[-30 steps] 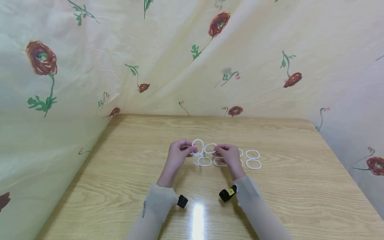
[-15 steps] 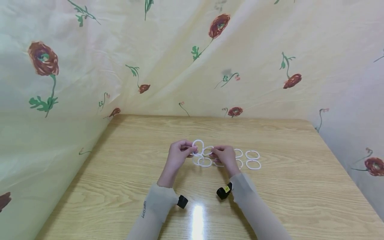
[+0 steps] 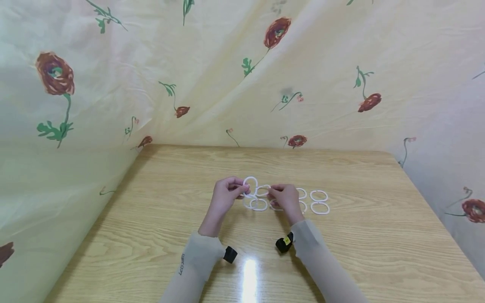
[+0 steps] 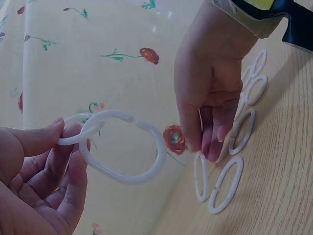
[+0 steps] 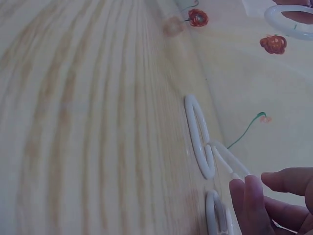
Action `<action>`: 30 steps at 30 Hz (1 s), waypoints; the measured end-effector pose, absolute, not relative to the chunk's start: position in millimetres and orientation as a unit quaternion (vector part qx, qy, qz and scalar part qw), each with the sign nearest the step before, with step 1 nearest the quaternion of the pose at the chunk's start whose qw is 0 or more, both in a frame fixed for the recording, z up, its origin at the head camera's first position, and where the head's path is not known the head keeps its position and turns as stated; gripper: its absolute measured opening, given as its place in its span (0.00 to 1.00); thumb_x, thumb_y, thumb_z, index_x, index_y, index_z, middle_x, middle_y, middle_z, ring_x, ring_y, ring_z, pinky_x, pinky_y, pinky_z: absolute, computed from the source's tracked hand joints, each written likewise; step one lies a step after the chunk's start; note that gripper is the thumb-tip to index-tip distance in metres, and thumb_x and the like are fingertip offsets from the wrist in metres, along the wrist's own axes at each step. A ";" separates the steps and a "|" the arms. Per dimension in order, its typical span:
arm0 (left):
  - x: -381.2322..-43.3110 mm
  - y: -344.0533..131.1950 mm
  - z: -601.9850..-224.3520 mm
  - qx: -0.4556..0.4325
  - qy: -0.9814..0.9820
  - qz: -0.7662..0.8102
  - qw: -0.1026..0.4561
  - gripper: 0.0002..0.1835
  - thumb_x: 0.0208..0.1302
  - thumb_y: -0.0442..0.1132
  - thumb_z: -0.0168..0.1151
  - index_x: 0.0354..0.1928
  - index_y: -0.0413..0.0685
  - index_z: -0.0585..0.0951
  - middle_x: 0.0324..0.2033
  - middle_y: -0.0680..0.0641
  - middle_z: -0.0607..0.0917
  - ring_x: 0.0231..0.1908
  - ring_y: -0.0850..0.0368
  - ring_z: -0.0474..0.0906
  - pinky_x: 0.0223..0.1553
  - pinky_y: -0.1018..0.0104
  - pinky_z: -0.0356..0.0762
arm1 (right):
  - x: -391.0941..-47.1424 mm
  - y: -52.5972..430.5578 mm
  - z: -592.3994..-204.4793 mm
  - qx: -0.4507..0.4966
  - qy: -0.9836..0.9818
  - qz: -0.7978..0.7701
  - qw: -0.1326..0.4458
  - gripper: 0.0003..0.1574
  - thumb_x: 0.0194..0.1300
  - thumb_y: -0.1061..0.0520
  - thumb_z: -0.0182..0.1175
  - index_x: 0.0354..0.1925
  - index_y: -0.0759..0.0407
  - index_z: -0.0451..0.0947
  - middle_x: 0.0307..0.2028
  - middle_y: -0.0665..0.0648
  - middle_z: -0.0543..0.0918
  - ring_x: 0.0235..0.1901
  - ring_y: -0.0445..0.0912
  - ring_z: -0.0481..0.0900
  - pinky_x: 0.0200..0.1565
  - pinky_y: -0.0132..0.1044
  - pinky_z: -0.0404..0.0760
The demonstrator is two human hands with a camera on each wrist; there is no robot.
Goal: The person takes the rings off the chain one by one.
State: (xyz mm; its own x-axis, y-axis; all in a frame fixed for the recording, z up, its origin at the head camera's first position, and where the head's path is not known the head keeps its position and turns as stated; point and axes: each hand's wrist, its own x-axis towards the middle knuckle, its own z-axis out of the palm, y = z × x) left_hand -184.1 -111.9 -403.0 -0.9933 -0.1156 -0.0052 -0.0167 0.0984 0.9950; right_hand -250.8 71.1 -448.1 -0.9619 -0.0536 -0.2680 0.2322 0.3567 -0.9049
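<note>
In the left wrist view, my left hand (image 4: 44, 166) pinches a white plastic oval link (image 4: 68, 141) between thumb and fingers. Hooked through it hangs a second white link (image 4: 162, 149) with a small gap in its side. In the head view both are held above the table, left of my right hand (image 3: 286, 197). My right hand pinches the edge of another white link (image 5: 232, 155) with its fingertips. Whether that link touches the hanging pair or the table is unclear. Beneath my hands lie further loose links, among them one flat link (image 5: 191, 132) in the right wrist view.
Several white links lie in two rows on the wooden table (image 3: 170, 168), such as the far-right link (image 3: 320, 213). A cloth with red flowers (image 3: 212, 84) hangs behind the table's back edge and at both sides. Each wrist wears a black camera (image 3: 230, 254).
My right hand has moved slightly left with its link, closer to my left hand, then a touch back right, and the link's tilt has changed. My left hand has stayed still.
</note>
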 end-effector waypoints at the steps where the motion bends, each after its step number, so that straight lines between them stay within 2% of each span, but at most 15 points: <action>1: -184.4 -112.2 -403.6 0.045 -0.740 -0.670 0.036 0.07 0.62 0.31 0.64 0.37 0.32 0.82 0.33 0.37 0.88 0.29 0.64 0.83 0.35 0.66 0.86 | -250.3 71.6 -447.7 0.054 0.815 -0.563 0.125 0.17 0.64 0.62 0.60 0.50 0.72 0.80 0.38 0.67 0.87 0.22 0.37 0.82 0.29 0.29 0.85; 11: -185.2 -113.6 -405.6 0.047 -0.743 -0.667 0.029 0.07 0.62 0.32 0.64 0.37 0.32 0.82 0.34 0.37 0.88 0.30 0.64 0.83 0.35 0.68 0.86 | -242.8 72.6 -444.2 0.037 0.817 -0.566 0.104 0.20 0.67 0.62 0.58 0.55 0.70 0.77 0.45 0.70 0.84 0.35 0.49 0.87 0.34 0.34 0.87; 16: -185.5 -113.6 -405.5 0.051 -0.742 -0.668 0.024 0.07 0.62 0.32 0.64 0.38 0.33 0.82 0.34 0.38 0.88 0.30 0.64 0.83 0.35 0.68 0.85 | -237.2 66.9 -438.5 -0.007 0.824 -0.564 0.061 0.19 0.66 0.62 0.59 0.54 0.68 0.78 0.43 0.68 0.86 0.42 0.58 0.86 0.34 0.37 0.88; 20: -185.5 -113.9 -405.6 0.053 -0.739 -0.672 0.023 0.06 0.62 0.32 0.65 0.38 0.34 0.82 0.34 0.38 0.88 0.30 0.64 0.83 0.35 0.69 0.85 | -232.8 62.2 -431.9 -0.040 0.821 -0.568 0.039 0.18 0.65 0.64 0.60 0.53 0.69 0.78 0.43 0.68 0.86 0.44 0.61 0.84 0.34 0.39 0.88; 24: -185.4 -114.0 -406.4 0.046 -0.738 -0.672 0.026 0.06 0.62 0.32 0.64 0.37 0.34 0.82 0.33 0.37 0.88 0.29 0.64 0.83 0.34 0.69 0.85 | -228.7 59.4 -425.1 -0.053 0.814 -0.577 0.039 0.17 0.65 0.64 0.61 0.52 0.67 0.80 0.44 0.68 0.86 0.44 0.59 0.85 0.36 0.42 0.88; 30: -185.4 -113.6 -406.1 0.044 -0.739 -0.672 0.025 0.06 0.63 0.32 0.64 0.37 0.33 0.82 0.33 0.38 0.88 0.29 0.64 0.83 0.34 0.69 0.85 | -221.3 56.5 -413.7 -0.074 0.797 -0.597 0.053 0.16 0.66 0.60 0.61 0.51 0.65 0.80 0.44 0.67 0.86 0.36 0.44 0.86 0.38 0.46 0.87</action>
State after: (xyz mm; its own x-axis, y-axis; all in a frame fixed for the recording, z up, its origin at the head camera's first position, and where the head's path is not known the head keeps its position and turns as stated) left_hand -185.4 -113.6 -406.1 -0.9949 -0.0983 -0.0225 -0.0318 0.0943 0.9950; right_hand -221.3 56.5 -413.7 -0.9833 -0.1817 0.0048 -0.0557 0.2758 -0.9596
